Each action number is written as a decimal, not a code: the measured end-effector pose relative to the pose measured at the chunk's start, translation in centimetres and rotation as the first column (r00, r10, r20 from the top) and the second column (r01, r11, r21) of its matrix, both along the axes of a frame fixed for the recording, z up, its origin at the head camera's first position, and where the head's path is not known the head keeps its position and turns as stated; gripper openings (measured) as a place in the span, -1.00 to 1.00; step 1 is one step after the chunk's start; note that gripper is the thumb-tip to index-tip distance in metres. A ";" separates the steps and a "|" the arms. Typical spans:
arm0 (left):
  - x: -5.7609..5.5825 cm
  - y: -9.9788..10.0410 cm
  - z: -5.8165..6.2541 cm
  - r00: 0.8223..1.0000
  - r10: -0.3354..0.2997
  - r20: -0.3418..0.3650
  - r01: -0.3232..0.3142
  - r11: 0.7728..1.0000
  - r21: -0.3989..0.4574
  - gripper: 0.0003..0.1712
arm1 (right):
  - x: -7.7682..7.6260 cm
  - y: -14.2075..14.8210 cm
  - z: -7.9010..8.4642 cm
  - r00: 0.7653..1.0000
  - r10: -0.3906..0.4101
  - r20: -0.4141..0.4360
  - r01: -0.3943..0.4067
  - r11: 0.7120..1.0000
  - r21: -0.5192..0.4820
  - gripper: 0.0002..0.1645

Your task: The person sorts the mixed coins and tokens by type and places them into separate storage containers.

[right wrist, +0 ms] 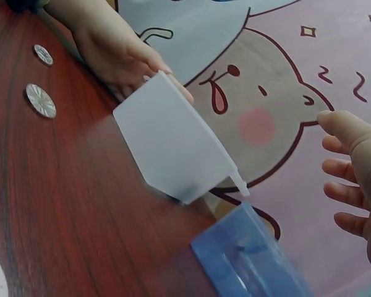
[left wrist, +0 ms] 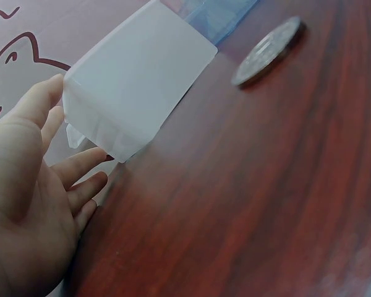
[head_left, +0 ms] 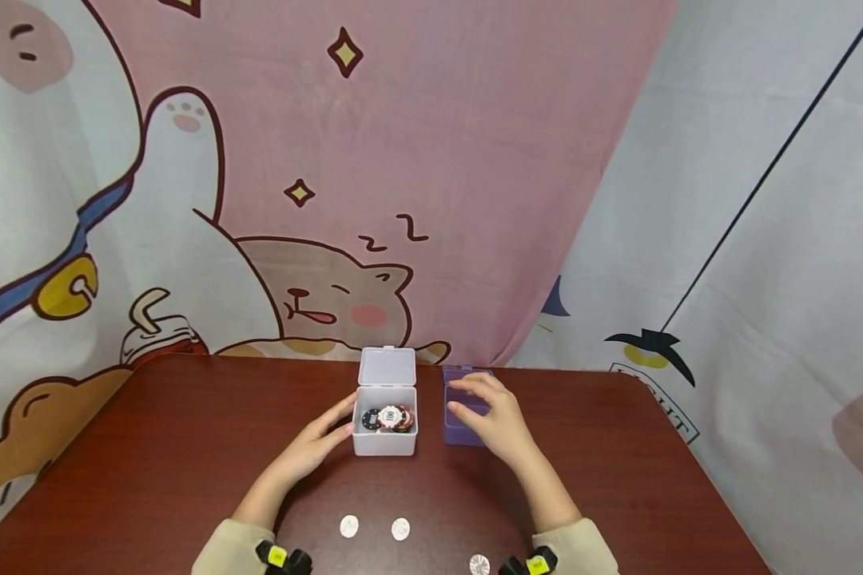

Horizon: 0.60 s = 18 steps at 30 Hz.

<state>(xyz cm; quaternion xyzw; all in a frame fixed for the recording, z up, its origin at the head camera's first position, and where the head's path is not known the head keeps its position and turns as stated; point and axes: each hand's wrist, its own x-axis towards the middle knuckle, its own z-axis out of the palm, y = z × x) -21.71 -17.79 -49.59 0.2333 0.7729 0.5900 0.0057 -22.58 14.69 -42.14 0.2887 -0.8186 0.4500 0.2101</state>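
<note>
A white plastic box (head_left: pixel 384 446) stands on the table with its lid (head_left: pixel 387 367) swung up at the back. Several poker chips (head_left: pixel 391 417), black, white and red-edged, lie inside it. My left hand (head_left: pixel 305 455) rests against the box's left side, its fingers fairly straight; in the left wrist view the fingertips meet the white wall (left wrist: pixel 136 80). Above a blue-purple box (head_left: pixel 462 434) hovers my right hand (head_left: pixel 502 419), fingers loosely bent and apart. Nothing shows between that thumb and those fingers. The hand partly hides the blue-purple box's inside.
Three pale round discs lie toward the table's near side: a left one (head_left: pixel 348 525), a middle one (head_left: pixel 400 529) and a right one (head_left: pixel 479 565). A cartoon-printed cloth (head_left: pixel 475 160) hangs right behind the table's (head_left: pixel 223 415) back edge.
</note>
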 end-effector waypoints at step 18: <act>0.2 0.2 0.3 1.000 -0.001 -0.008 0.001 1.000 -0.001 -0.38 | -0.4 4.3 -3.0 0.980 -0.146 0.133 0.153 0.987 -0.047 -0.56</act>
